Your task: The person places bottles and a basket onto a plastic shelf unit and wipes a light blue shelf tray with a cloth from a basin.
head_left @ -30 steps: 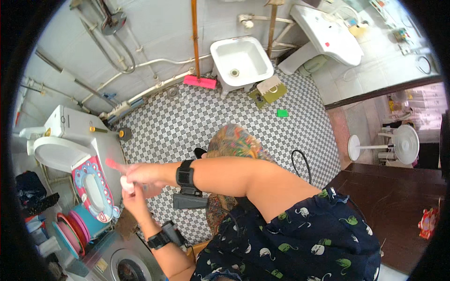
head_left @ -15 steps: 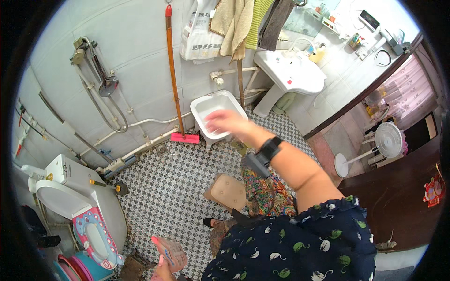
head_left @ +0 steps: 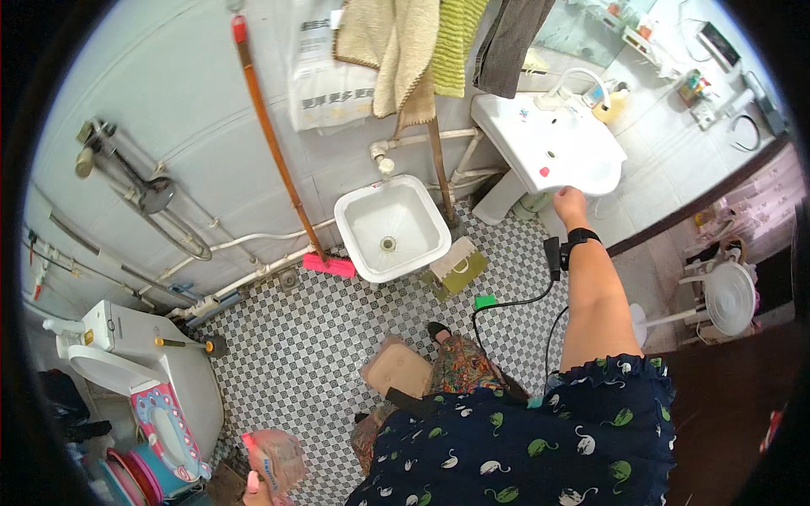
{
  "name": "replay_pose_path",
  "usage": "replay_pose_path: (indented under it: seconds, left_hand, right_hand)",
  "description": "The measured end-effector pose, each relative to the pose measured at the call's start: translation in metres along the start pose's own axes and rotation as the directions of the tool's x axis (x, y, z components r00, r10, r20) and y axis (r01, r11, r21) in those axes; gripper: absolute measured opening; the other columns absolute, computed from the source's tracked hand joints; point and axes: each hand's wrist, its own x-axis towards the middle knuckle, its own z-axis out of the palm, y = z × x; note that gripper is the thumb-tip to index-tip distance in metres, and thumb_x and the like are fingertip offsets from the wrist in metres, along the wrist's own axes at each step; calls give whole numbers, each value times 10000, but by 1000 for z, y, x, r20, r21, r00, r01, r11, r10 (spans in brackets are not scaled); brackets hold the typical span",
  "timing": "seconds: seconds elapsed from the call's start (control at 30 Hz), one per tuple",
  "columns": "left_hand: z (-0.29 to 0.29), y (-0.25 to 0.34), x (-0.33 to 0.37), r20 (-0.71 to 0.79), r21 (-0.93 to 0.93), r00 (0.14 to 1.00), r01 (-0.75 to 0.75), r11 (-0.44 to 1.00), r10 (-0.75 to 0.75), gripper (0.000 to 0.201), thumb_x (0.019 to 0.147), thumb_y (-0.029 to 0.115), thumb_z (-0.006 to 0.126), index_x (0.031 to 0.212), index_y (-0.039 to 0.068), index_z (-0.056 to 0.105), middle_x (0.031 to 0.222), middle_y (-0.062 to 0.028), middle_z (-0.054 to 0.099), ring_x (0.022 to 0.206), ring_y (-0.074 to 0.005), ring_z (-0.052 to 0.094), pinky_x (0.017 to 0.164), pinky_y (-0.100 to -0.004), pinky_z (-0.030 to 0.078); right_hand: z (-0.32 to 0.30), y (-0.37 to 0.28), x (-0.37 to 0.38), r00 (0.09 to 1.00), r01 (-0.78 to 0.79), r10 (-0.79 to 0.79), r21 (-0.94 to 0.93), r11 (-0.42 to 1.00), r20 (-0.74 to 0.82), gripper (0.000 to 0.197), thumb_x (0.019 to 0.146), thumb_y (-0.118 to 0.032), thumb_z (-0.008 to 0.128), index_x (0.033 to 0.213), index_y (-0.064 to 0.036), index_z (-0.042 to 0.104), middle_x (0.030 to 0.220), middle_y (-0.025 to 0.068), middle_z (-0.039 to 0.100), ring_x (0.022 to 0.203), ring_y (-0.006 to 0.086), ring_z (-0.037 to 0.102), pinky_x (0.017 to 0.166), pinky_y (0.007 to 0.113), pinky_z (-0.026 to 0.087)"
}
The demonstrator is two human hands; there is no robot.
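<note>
My right hand is at the front edge of the white pedestal washbasin. Its fingers are curled closed, and whatever they may hold is hidden. Just beyond them, a small red item sits on the basin's rim. Down at the lower left, my left hand is closed on a clear, crinkled plastic package with a pinkish-red end; only part of this hand shows. A black band and a dark device are strapped to my right wrist, with a cable hanging below.
Ahead stands a low square white mop sink, with a pink-headed squeegee to its left. A green-and-white carton and a tan padded stool are on the tiled floor. A toilet occupies the left; towels hang above.
My right hand has moved right, from over the mop sink to the washbasin's front edge. The view has shifted, and the carton now shows. My left hand still holds the plastic package.
</note>
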Motion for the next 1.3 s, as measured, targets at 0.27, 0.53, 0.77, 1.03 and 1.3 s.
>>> replay_pose_path:
  seconds: [0.27, 0.53, 0.77, 1.03, 1.3]
  left_hand:
    - [73, 151, -29, -28, 523, 995, -70, 849, 99, 348, 826, 273, 486, 1082, 45, 542, 891, -135, 607, 700, -179, 548, 660, -264, 429]
    - [144, 237, -55, -110, 16, 994, -8, 1000, 9, 316, 738, 136, 546, 1006, -21, 598, 836, 7, 585, 721, -80, 529, 630, -215, 418]
    - [143, 245, -78, -146, -149, 987, -86, 985, 64, 257, 695, 38, 537, 925, -33, 629, 715, 35, 574, 642, -27, 499, 559, -176, 394]
    - [58, 232, -92, -92, -54, 965, -252, 966, 246, 229, 636, 15, 529, 834, -5, 641, 713, 8, 562, 624, -58, 487, 551, -207, 388]
    - [-74, 169, -112, -231, -196, 934, -318, 928, 272, 251, 606, 63, 560, 838, 11, 639, 664, -33, 539, 629, -125, 488, 574, -242, 397]
  right_hand:
    - [97, 37, 115, 984, 130, -139, 84, 988, 113, 410, 774, -250, 536, 1163, -144, 461, 1098, 230, 411, 928, 374, 514, 814, 423, 434]
    - [108, 53, 154, 911, 400, -412, 284, 871, -20, 196, 748, -162, 612, 864, -4, 608, 745, 140, 614, 658, 223, 577, 637, 323, 466]
    - [21, -184, -68, 183, 444, -976, 876, 189, 118, 200, 746, -86, 630, 940, -45, 602, 917, 66, 558, 746, 137, 563, 682, 242, 471]
    - [-52, -358, -352, -410, 113, -849, 904, -411, -335, 206, 718, -33, 620, 922, -34, 591, 908, 92, 581, 811, 201, 565, 701, 273, 461]
    - [-98, -405, -521, -697, 103, -675, 898, -427, -241, 241, 692, 5, 622, 927, -45, 603, 900, 93, 605, 857, 229, 569, 769, 295, 449]
